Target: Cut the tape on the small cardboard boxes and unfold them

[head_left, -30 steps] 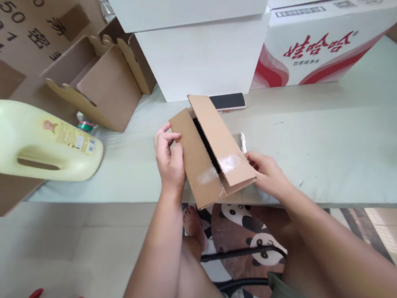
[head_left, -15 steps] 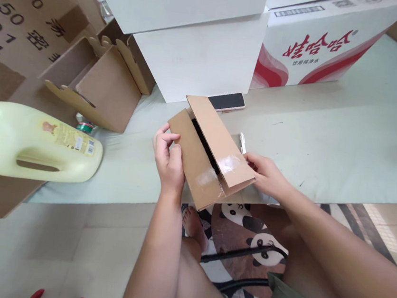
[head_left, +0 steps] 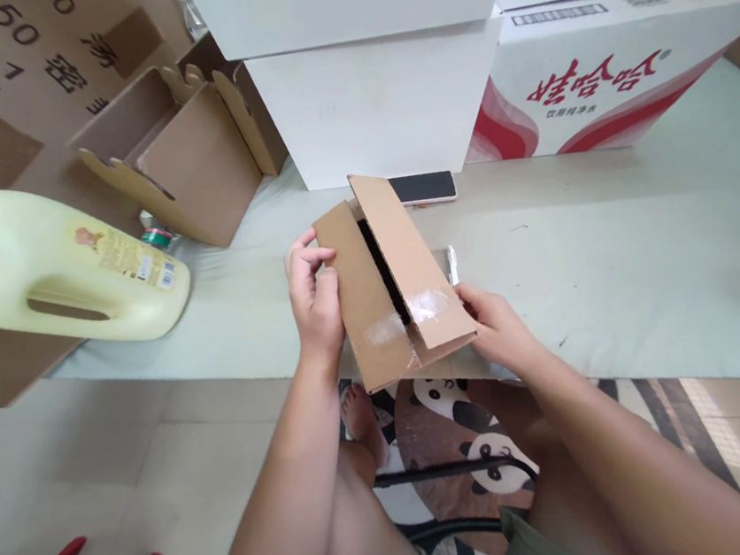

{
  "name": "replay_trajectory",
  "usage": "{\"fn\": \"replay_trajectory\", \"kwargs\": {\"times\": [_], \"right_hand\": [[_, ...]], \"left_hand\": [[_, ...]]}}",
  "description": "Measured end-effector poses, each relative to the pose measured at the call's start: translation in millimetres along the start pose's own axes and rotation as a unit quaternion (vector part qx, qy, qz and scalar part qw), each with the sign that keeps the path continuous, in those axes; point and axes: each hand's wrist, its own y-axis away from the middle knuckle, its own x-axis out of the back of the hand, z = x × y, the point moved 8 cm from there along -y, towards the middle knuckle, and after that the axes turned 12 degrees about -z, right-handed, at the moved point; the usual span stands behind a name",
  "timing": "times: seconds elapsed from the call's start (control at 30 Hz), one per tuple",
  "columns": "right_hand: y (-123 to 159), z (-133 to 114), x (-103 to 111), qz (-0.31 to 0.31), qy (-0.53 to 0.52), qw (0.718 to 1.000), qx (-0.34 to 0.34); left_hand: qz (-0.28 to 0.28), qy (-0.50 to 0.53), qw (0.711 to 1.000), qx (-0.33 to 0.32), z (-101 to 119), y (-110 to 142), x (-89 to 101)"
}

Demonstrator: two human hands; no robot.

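Note:
Between my two hands is a small brown cardboard box point(head_left: 368, 295), tilted at the near edge of the table. Its two long top flaps stand partly apart with a dark gap between them, and shiny patches like clear tape show at their near ends. My left hand point(head_left: 316, 294) is closed on the box's left side, thumb by the flap. My right hand point(head_left: 498, 328) grips the right near corner, its fingertips mostly hidden behind the cardboard. A slim white pen-like object point(head_left: 452, 266) lies just beyond my right fingers; whether they touch it I cannot tell.
A black-screened phone point(head_left: 423, 187) lies behind the box, before stacked white cartons point(head_left: 369, 108). At the left are a pale yellow jug point(head_left: 4, 262) on its side and open cardboard boxes point(head_left: 202, 160). A red-and-white carton point(head_left: 584, 97) stands at the back right.
Almost nothing differs. Both hands keep their hold on the cardboard box at the same spot, and the view has shifted only slightly.

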Motion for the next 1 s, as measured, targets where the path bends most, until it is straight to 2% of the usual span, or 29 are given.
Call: {"fn": "replay_trajectory", "kwargs": {"times": [0.43, 1.0], "right_hand": [[-0.6, 1.2, 0.3, 0.020, 0.009, 1.000, 0.012], [-1.3, 2.1, -2.0, -0.003, 0.011, 1.000, -0.008]], "left_hand": [[-0.011, -0.034, 0.999, 0.007, -0.2, 0.9, -0.2], [-0.012, -0.013, 1.000, 0.007, -2.7, 1.5, -1.6]]}}
